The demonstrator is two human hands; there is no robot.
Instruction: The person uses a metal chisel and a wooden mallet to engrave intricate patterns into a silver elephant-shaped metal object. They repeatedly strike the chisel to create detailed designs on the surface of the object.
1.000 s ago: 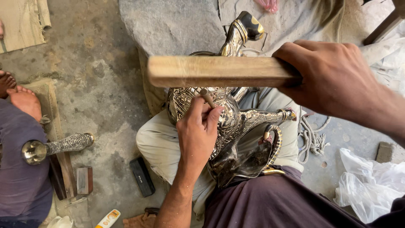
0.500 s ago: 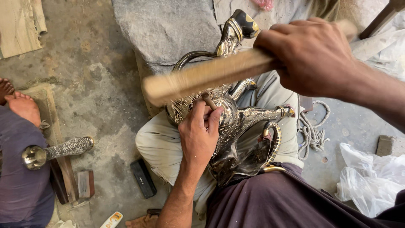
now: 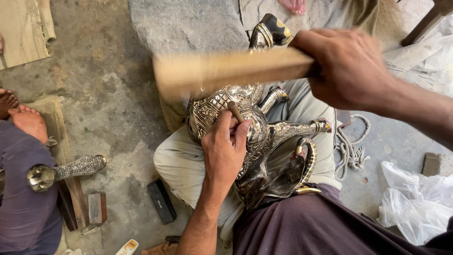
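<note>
We've got the ornate silver jug (image 3: 245,137) lying sideways across our lap, left hand (image 3: 225,151) pinching a small punch (image 3: 235,111) against its engraved belly, right hand (image 3: 349,66) wrapped tight around the wooden mallet (image 3: 231,71). Looks like rigid, fairly hefty, slick polished metal, so we'd brace it by the body, not the thin spout (image 3: 302,128).

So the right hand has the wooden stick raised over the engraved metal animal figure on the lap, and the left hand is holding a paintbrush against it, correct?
Not quite. The head view shows the left hand holding a small punch-like tool, not a paintbrush, against the engraved metal animal figure. The rest stands: the right hand has the wooden stick raised over the figure on the lap.
</note>
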